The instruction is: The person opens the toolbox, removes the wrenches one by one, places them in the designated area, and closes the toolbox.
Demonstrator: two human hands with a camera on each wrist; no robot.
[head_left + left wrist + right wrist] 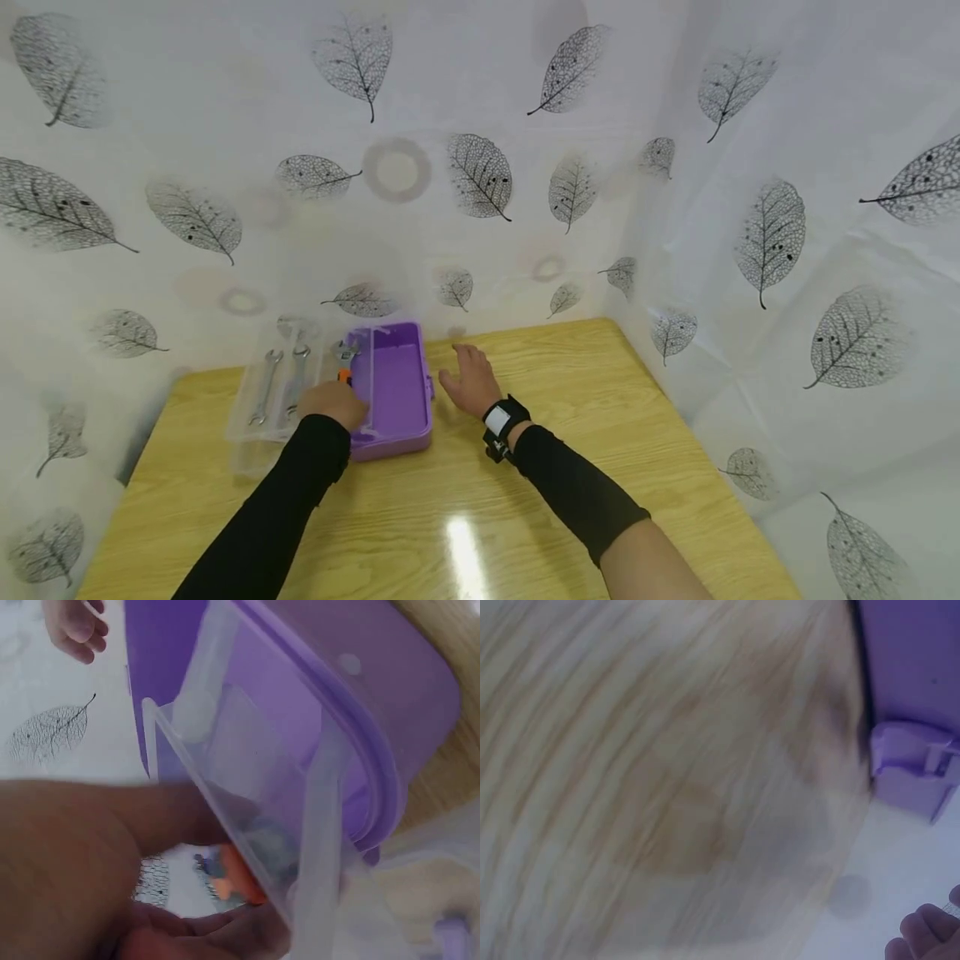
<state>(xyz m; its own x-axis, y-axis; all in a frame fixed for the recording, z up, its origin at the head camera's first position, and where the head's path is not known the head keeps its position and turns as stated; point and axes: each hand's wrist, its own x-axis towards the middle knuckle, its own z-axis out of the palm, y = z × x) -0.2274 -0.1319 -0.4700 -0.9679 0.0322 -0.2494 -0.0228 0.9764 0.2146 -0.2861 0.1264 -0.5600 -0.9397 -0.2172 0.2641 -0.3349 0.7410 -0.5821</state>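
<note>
Your left hand (333,406) is pinching the edge of the clear, straight-sided plastic tray (251,754), which sits over the left part of the open, rectangular purple plastic box (398,392). Small orange item (344,377) right by those fingers; can't tell what it is. Two silver metal wrenches (266,387) lie left of that hand. Your right hand (474,383) is spread, holding nothing, just right of the box, over the yellow wood-grain table (562,517).

black left sleeve (264,504); black right sleeve (576,485) with a straight hem; black right-wrist strap (514,409) bearing a white rectangular patch (497,420).
</note>
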